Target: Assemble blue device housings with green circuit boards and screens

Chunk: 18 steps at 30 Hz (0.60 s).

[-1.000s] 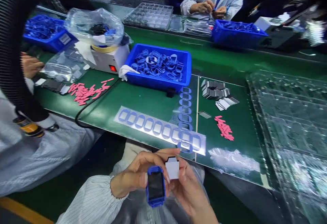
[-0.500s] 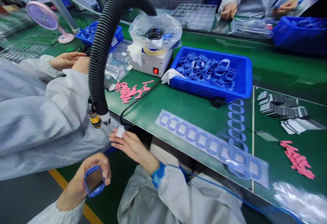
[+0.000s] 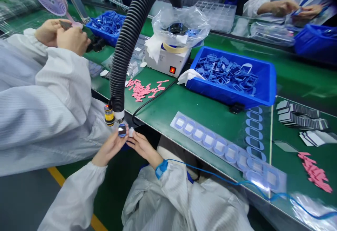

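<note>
My left hand grips a small blue frame with a dark, shiny screen in it, held up just beneath the black hose's nozzle. Close beside it, my right hand pinches a small white piece, perhaps a cloth or paper; its exact kind is too small to tell. The fingertips of both hands almost meet, and I cannot tell whether they touch. A blue wristband with a cord circles my right wrist. The black corrugated hose arches down to a nozzle with a yellow-and-black sensor next to it.
On the green bench lie pink strips, a sheet of blue ring films and stacked dark plates. A blue bin holds blue frames. A white box stands behind. A co-worker's sleeve is close on the left.
My left hand has lifted the framed screen up and right to the nozzle, beside the white piece in my right hand. The co-worker's hands at left have risen, and the view has shifted.
</note>
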Each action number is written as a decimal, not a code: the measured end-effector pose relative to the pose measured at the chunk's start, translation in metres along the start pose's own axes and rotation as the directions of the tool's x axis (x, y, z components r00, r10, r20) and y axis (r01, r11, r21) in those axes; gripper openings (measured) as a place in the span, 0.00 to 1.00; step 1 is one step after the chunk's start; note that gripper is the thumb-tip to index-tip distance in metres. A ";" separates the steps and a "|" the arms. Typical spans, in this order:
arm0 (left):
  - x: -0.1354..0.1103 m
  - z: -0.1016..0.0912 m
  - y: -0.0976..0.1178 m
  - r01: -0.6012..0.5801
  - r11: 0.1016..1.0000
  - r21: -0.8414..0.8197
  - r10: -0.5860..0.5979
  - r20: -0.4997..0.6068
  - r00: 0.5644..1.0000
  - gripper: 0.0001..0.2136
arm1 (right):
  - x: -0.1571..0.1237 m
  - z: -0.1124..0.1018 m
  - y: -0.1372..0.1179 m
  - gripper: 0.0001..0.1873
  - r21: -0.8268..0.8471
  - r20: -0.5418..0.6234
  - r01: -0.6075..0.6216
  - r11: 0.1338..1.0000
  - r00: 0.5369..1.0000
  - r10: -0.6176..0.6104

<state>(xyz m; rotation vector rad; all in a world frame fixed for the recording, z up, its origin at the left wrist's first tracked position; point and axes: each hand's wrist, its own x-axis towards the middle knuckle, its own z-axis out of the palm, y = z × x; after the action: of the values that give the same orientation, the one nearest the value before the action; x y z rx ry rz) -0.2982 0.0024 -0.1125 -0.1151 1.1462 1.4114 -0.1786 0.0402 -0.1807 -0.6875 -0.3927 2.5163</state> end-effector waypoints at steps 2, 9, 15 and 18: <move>0.001 -0.001 -0.006 0.049 0.999 0.013 -0.049 0.004 0.999 0.15 | 0.000 -0.001 -0.004 0.15 -0.002 -0.030 0.027 1.000 0.999 -0.027; -0.041 -0.040 0.016 -0.022 1.000 0.003 0.022 -0.080 0.997 0.10 | 0.008 0.043 -0.017 0.13 0.011 0.094 -0.012 1.000 0.995 0.011; -0.031 -0.038 0.031 -0.142 0.990 -0.025 0.138 -0.127 0.982 0.19 | -0.007 0.041 -0.002 0.11 0.005 0.090 -0.083 0.997 0.993 0.082; -0.016 -0.015 0.018 -0.090 0.996 0.008 0.090 -0.084 0.992 0.18 | -0.034 0.035 0.007 0.12 0.015 0.103 -0.111 0.994 0.989 0.109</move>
<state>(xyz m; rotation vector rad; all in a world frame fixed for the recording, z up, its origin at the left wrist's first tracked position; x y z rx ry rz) -0.3177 -0.0144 -0.0998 -0.1221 1.2367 1.4958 -0.1746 0.0115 -0.1411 -0.5893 -0.3730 2.6642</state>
